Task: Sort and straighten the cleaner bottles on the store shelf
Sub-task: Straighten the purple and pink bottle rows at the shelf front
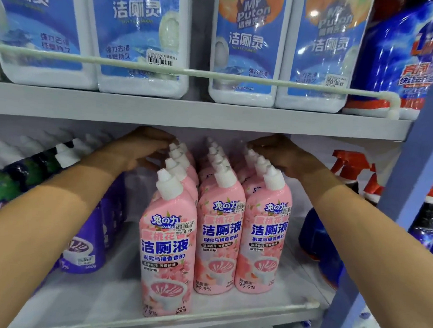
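Shelf (90, 302), left hand (139, 151), right hand (284, 158), pink bottles (218, 244)

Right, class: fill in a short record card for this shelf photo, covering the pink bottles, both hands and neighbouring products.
Pink bottles: three upright rows, front to back, on the lower shelf
Left row: front bottle stands further forward than the others
Left hand: at the left row's rear caps; grip unclear
Right hand: at the right row's rear caps; grip unclear
Neighbours: leaning purple bottles left; red-trigger spray bottles right
Upper shelf: blue-and-white bottles behind a rail
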Tool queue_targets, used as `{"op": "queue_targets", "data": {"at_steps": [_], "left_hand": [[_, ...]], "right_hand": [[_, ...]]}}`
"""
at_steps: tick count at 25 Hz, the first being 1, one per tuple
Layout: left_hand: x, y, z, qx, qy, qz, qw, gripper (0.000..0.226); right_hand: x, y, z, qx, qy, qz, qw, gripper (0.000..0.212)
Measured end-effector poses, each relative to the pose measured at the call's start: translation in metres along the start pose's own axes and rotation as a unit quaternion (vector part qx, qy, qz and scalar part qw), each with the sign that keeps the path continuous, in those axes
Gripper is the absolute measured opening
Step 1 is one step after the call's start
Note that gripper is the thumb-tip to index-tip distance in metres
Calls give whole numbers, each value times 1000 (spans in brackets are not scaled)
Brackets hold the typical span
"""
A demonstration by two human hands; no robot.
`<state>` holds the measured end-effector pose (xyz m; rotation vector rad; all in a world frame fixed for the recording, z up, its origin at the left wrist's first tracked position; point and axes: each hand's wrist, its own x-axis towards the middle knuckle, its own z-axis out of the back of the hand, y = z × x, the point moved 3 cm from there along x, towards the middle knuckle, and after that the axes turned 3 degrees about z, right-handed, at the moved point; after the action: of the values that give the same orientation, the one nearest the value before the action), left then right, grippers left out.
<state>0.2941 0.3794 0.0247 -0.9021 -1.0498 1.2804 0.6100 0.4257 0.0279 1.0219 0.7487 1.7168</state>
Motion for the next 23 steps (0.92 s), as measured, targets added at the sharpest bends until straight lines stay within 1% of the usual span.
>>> {"op": "queue_targets", "data": {"at_steps": [2, 3, 7, 11, 17, 20, 23], "left_hand": [[1, -1, 0, 1, 13, 6, 1000, 25], [2, -2, -1, 2, 18, 6, 1000, 27], [6, -2, -2, -6, 47, -1, 999, 29], [12, 3, 0, -10, 49, 5, 999, 28], [10, 3, -1, 7, 43, 9, 999, 34], [5, 0, -3, 40, 40, -3, 998, 31], [6, 2, -1, 34, 39, -7, 999, 31]], "right_hand": [[4, -3, 1, 28, 12, -19, 999, 10], [5, -4, 1, 37, 18, -23, 999, 9], [5, -5, 1, 47, 25, -26, 998, 12], [6, -9, 0, 58, 21, -24, 998, 14], [4, -14, -1, 84, 6, -24, 996, 14], [0, -7, -4, 73, -6, -21, 997, 12], [-3, 1, -7, 41, -11, -25, 999, 12]]}}
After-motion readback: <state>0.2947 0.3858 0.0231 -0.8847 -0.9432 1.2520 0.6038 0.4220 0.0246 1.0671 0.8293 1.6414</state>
